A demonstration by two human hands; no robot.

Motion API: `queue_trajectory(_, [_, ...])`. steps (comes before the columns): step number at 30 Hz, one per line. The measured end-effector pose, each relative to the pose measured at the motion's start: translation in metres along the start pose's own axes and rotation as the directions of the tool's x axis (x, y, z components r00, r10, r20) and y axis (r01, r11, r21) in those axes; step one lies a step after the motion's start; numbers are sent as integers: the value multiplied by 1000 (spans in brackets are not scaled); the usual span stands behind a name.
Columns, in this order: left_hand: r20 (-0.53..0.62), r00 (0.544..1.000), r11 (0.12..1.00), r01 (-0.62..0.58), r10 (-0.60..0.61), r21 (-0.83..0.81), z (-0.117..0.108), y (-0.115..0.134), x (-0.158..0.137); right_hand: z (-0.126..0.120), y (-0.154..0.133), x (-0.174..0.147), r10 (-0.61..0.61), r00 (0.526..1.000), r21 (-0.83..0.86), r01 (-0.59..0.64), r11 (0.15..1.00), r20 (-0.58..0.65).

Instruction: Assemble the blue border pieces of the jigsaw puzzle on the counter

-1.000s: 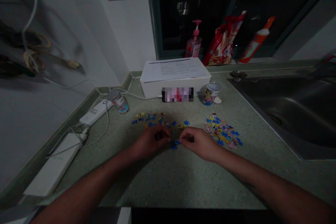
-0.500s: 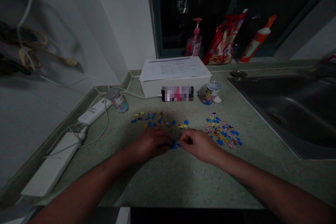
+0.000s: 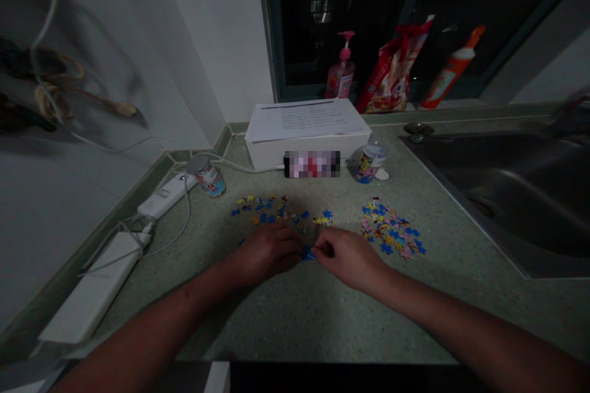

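Observation:
Low over the counter [image 3: 295, 313], my two hands meet at a few blue jigsaw puzzle pieces [image 3: 308, 253]. My right hand [image 3: 348, 256] pinches a blue piece between thumb and forefinger. From the other side, the curled fingers of my left hand [image 3: 271, 250] close on the edge of the same pieces, and its fingertips are partly hidden. Just beyond the hands lies a loose scatter of pieces [image 3: 265, 209], mostly blue and yellow. A denser pile of pieces [image 3: 391, 230], blue, yellow and pink, spreads to the right of my right hand.
A lidded jar [image 3: 208, 178] stands at the left, a clear-topped canister [image 3: 369, 164] at the right. Behind them, a phone with a blurred screen [image 3: 312, 164] leans on a white box [image 3: 267, 153]. Power strips [image 3: 96, 291] with cables line the left wall; a sink [image 3: 530, 196] is at right.
My right hand has shifted slightly left, closer to my left hand, over the blue pieces. A blue piece now shows beside my left wrist. The scattered piles look the same.

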State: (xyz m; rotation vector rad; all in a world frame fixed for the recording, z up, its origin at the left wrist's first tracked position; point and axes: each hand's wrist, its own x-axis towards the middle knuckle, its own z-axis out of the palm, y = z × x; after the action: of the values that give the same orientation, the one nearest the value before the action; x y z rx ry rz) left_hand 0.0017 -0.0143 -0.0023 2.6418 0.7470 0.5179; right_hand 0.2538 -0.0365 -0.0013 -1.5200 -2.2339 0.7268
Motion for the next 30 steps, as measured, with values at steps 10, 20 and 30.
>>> queue_trajectory(10, [11,1000,1000,9,-9,7,-1,1,0,-3,-5,1,21,999,-10,-21,1000,30])
queue_trajectory(20, [-1,1000,1000,-15,15,-17,-3,2,0,-6,11,9,93,995,141,-96,985,30])
queue_trajectory(30, [-28,999,999,-34,34,-4,-3,2,1,-6,5,6,105,994,66,-106,992,14])
